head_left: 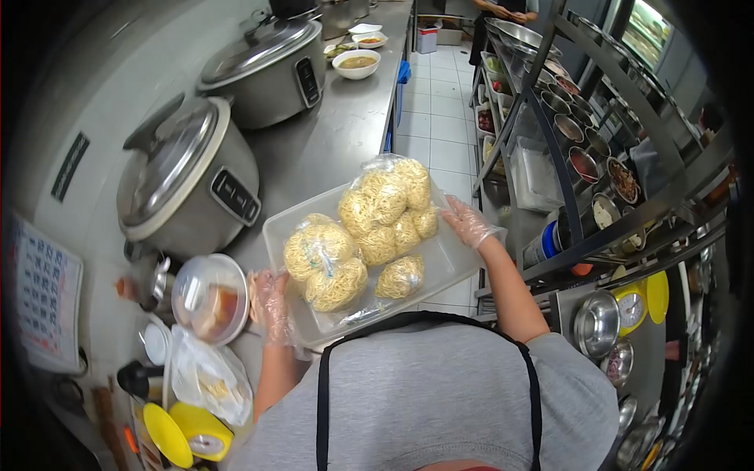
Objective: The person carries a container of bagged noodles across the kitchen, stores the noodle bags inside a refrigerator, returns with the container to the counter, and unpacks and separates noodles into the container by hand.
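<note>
Between my two hands is a translucent plastic tub (440,275), held tilted in front of my body. Clear bags of yellow noodles (377,206) fill its far side, with more bagged noodles (326,263) at the left and a small noodle bag (400,276) near the front. My left hand (272,302), in a clear plastic glove, grips the tub's left end. At the right end, my gloved right hand (469,222) is closed on the rim. The fingers under the tub are partly hidden.
Two large rice cookers (192,177) (267,74) stand on the steel counter (345,129) at left, with a soup bowl (356,64) beyond. A rack (542,86) with metal containers lines the right. Yellow scales (196,432) sit lower left. Another person (506,12) stands far back.
</note>
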The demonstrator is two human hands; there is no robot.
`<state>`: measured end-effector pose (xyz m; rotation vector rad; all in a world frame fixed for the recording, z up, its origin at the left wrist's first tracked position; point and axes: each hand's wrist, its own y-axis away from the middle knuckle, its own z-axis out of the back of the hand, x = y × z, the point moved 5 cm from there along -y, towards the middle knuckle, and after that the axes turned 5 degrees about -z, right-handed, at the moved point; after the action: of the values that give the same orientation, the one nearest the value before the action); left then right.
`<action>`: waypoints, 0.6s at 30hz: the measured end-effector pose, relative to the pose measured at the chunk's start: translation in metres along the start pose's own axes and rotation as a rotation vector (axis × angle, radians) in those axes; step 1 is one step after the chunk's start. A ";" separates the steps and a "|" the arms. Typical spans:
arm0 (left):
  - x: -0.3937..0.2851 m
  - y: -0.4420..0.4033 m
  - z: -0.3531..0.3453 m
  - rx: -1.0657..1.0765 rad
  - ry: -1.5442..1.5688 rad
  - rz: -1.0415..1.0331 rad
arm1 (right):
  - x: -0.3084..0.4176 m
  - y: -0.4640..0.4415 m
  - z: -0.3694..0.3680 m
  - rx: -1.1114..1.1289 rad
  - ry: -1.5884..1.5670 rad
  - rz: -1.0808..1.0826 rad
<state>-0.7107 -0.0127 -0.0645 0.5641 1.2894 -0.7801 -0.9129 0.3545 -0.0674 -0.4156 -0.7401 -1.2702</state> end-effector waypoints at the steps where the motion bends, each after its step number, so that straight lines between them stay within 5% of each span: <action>1: -0.016 -0.009 -0.014 0.018 -0.013 -0.012 | -0.002 -0.002 0.009 0.010 -0.014 -0.046; 3: -0.045 -0.019 -0.050 0.013 0.063 0.104 | -0.021 -0.017 0.021 -0.031 -0.045 -0.053; 7: -0.031 -0.072 -0.126 0.148 0.212 0.002 | -0.085 -0.055 0.047 -0.058 -0.333 -0.004; 13: -0.022 -0.154 -0.243 0.268 0.248 -0.002 | -0.154 -0.119 0.105 -0.263 -0.216 -0.293; 18: -0.047 -0.195 -0.337 0.287 0.228 -0.015 | -0.202 -0.195 0.165 -0.390 -0.298 -0.219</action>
<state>-1.0763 0.1281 -0.0772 0.8950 1.4003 -0.9412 -1.1665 0.5534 -0.1148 -0.8736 -0.8024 -1.5856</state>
